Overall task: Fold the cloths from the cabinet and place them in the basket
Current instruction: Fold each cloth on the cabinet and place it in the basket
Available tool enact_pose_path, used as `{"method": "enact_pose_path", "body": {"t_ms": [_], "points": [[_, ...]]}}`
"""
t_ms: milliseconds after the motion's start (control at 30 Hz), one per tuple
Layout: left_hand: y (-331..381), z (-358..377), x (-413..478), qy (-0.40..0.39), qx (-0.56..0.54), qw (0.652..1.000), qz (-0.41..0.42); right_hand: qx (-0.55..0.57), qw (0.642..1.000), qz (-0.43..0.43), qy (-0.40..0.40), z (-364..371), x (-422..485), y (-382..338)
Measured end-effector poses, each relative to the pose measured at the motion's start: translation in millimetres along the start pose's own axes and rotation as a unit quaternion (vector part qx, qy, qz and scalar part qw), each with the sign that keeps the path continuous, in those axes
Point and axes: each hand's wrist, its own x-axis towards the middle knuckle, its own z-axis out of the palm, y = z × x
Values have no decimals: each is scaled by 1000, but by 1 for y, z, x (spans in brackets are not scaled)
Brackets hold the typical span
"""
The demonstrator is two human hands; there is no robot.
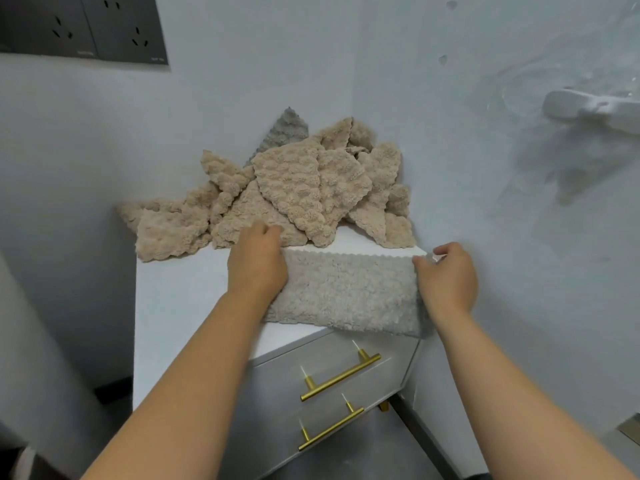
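Left hand: the left hand curls its fingers over the far left corner of a grey-beige cloth and grips it.
Right hand: the right hand pinches the far right corner between thumb and fingertips.
Cloth: it lies spread between both hands on the white worktop; by the right wrist, its near edge hangs past the rim.
Pile: a pile of cloths lies crumpled and unfolded just beyond the left hand's knuckles.
Basket: not in view.
Risk: the overhang looks the likeliest trouble. Drawing the far edge toward the wrists could tip the cloth off the rim. The left hand, so close to the pile, could also snag a loose cloth.
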Motion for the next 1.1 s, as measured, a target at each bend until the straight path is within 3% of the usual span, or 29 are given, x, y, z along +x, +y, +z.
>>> {"method": "enact_pose_path", "body": {"t_ms": [67, 133, 200, 267, 367, 467, 567, 633, 700, 767, 833, 1000, 1100], "points": [[7, -5, 3, -14, -7, 996, 90, 29, 999, 12, 14, -2, -1, 2], [14, -3, 1, -109, -15, 981, 160, 50, 997, 65, -4, -5, -2, 5], [18, 3, -6, -243, 28, 957, 157, 61, 989, 120, -63, -6, -5, 9], [20, 7, -10, -309, 73, 940, 127, 50, 980, 144, -128, -10, -7, 11], [21, 6, -12, -307, 86, 941, 111, 97, 952, 205, -207, -16, -9, 15], [24, 2, -17, -307, 94, 942, 103, 135, 884, 304, -328, -27, -13, 18], [29, -6, -20, -315, 120, 937, 88, 177, 825, 339, -415, -42, -11, 14], [36, -16, -19, -321, 153, 931, 77, 171, 834, 299, -432, -47, -7, 11], [44, -26, -19, -337, 181, 922, 62, 130, 878, 227, -400, -48, -4, 4], [50, -34, -19, -338, 195, 919, 51, 27, 936, 133, -324, -45, -2, -1], [53, -38, -20, -307, 180, 933, 52, -35, 970, 53, -236, -41, -2, -6], [53, -49, -21, -274, 131, 951, 59, -62, 988, -61, -125, -29, -12, -17], [44, -61, -16, -360, 32, 932, 33, -91, 981, -152, -81, -10, -12, -24]]}}
